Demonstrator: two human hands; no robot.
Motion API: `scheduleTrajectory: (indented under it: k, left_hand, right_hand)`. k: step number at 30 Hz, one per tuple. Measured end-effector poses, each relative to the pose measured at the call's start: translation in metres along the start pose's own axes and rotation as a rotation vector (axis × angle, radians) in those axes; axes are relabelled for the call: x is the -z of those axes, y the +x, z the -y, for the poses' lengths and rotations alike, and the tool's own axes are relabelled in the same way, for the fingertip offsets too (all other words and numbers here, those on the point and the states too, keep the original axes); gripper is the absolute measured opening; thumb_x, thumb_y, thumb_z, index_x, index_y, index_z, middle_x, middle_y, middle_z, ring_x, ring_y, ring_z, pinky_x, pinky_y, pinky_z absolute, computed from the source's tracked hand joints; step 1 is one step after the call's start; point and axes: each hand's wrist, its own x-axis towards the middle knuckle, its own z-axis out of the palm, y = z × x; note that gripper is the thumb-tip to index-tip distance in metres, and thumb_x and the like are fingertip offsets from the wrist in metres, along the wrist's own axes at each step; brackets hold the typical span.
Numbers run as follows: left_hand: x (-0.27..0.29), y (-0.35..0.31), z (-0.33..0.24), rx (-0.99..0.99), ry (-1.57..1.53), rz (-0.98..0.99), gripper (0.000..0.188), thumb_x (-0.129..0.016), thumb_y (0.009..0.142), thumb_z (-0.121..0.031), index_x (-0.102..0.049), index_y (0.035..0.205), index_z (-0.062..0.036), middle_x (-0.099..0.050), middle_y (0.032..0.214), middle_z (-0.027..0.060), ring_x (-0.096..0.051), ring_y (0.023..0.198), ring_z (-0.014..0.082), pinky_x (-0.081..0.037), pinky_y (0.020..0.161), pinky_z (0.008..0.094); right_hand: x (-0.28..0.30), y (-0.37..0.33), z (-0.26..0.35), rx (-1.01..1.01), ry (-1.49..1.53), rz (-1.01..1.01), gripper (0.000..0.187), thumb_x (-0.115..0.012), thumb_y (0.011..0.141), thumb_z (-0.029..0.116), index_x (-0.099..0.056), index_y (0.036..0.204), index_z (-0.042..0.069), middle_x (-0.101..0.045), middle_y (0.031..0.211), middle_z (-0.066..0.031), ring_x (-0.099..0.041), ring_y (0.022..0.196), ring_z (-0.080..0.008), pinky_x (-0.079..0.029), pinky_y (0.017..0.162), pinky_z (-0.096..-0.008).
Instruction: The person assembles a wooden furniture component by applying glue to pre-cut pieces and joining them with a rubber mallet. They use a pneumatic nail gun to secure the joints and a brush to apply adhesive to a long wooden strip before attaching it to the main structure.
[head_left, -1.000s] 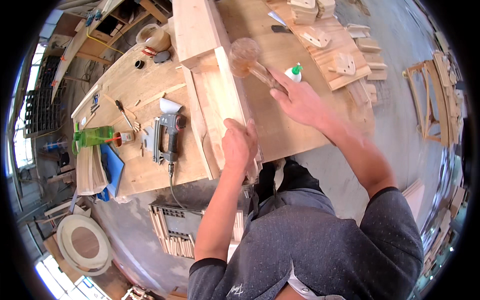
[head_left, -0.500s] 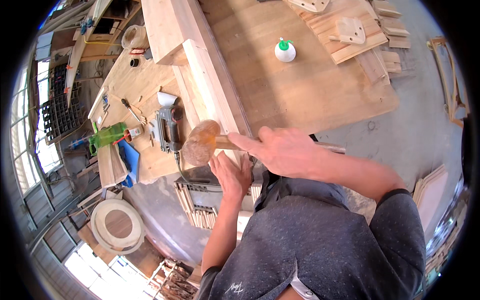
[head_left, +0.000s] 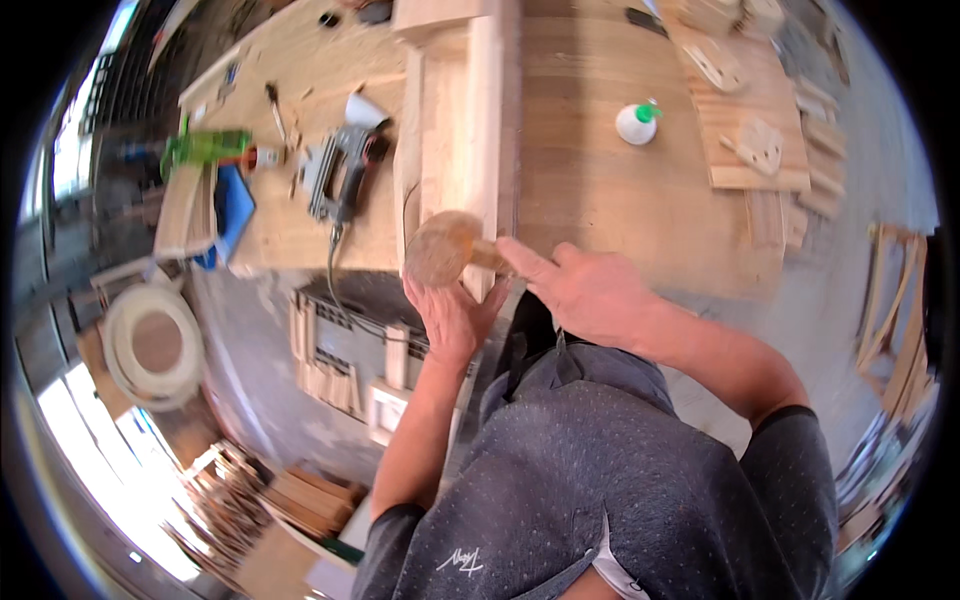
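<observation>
My right hand [head_left: 600, 298] is closed around the handle of a mallet [head_left: 445, 247] with a rounded, yellowish-brown head. Its index finger stretches along the handle toward the head. Below the mallet head, my left hand [head_left: 452, 318] grips the near end of a long, pale wooden frame [head_left: 484, 130], with the thumb on the right side. The mallet head hides some of its fingertips and part of the frame's near end. Whether the head touches the wood I cannot tell. The frame lies lengthwise on the workbench [head_left: 570, 210], running away from me.
Left of the frame lies a nail gun [head_left: 345, 175] with a hose, near a green bottle [head_left: 205, 148] and a blue piece [head_left: 232, 210]. To the right are a white squeeze bottle with a green top [head_left: 636, 124] and a board [head_left: 740, 120] bearing shaped wooden pieces.
The whole view has turned and shifted, so the frame now runs more directly away from me. The mallet head sits over the frame's near end; both hands keep their holds.
</observation>
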Motion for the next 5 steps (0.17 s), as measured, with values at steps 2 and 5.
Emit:
scheduleTrajectory:
  k: [2,5]
  left_hand:
    - [-0.0020,-0.0038,-0.0003,0.056,-0.113,-0.108,0.095,-0.099,0.069,-0.034,-0.051,0.144,-0.0011,-0.059,0.141,0.0198,-0.053,0.134,0.0416,-0.035,0.116,0.0562]
    - [-0.0067,-0.0072,0.0014,0.192,-0.240,-0.127,0.098,-0.100,0.068,-0.033,-0.049,0.146,-0.0031,-0.057,0.144,0.0189,-0.052,0.135,0.0417,-0.035,0.117,0.0558]
  right_hand:
    - [-0.0044,0.0024,0.0012,-0.014,-0.043,-0.009,0.064,-0.057,0.109,0.027,-0.037,0.169,0.022,-0.067,0.090,-0.0191,-0.070,0.074,-0.0395,-0.059,0.067,-0.0524]
    - [-0.0034,-0.0029,-0.0042,0.047,-0.018,0.044,0.081,-0.067,0.104,0.025,-0.024,0.173,0.021,-0.068,0.092,-0.0182,-0.073,0.075,-0.0413,-0.062,0.066,-0.0500]
